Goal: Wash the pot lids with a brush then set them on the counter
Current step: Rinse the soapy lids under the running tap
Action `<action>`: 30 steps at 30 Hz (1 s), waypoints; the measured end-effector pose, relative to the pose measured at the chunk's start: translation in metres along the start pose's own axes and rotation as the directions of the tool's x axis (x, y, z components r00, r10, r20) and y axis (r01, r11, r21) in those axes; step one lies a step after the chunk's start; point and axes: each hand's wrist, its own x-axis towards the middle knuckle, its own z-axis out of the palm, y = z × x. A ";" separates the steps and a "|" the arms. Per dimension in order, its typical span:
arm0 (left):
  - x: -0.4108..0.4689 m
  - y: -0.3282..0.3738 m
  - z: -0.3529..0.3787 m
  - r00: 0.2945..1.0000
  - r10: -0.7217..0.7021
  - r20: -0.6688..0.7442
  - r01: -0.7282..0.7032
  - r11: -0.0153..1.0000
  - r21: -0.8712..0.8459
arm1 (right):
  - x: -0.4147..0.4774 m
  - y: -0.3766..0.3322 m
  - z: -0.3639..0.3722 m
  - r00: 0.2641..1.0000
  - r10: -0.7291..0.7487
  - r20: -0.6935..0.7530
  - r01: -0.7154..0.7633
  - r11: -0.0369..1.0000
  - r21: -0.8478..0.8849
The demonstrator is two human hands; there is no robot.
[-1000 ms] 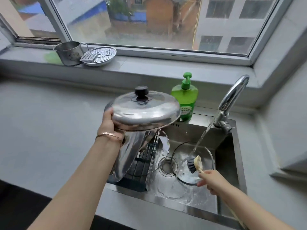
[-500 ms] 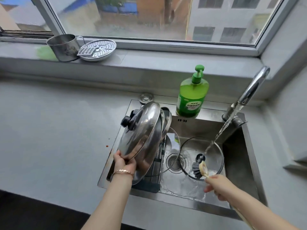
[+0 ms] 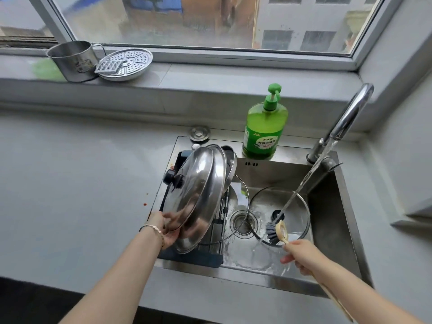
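Note:
A large steel lid (image 3: pixel 191 195) with a black knob leans tilted against other steel lids (image 3: pixel 228 164) standing in a dark rack (image 3: pixel 201 257) at the sink's left side. My left hand (image 3: pixel 164 230) grips the big lid's lower rim. A glass lid (image 3: pixel 280 213) lies knob-up in the sink basin under running water. Another glass lid (image 3: pixel 243 190) leans by the rack. My right hand (image 3: pixel 301 256) holds the wooden handle of a dish brush (image 3: pixel 277 231), whose grey bristles hover at the glass lid's near edge.
The faucet (image 3: pixel 350 118) runs a stream into the steel sink (image 3: pixel 336 230). A green soap bottle (image 3: pixel 264 127) stands on the sink's back ledge. A steel cup (image 3: pixel 72 60) and steamer plate (image 3: pixel 126 63) sit on the windowsill. Grey counter (image 3: pixel 81 183) stretches left.
My left hand lowered the big steel lid from mid-air and tilted it onto the lids in the rack. The right hand with the brush stayed near the glass lid.

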 end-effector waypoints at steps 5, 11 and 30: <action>0.002 0.006 0.016 0.974 0.227 -0.018 -0.204 0.904 0.376 | 0.004 -0.003 -0.005 1.000 -0.011 0.014 0.012 1.000 -0.011; -0.068 -0.053 0.043 0.356 0.862 0.361 -0.816 0.098 0.569 | 0.013 -0.003 -0.014 1.000 -0.024 0.010 0.025 0.999 -0.029; 0.071 -0.178 0.126 0.934 0.176 0.311 -0.342 0.186 0.921 | 0.158 0.032 -0.069 0.965 0.168 -0.203 -0.162 0.986 0.045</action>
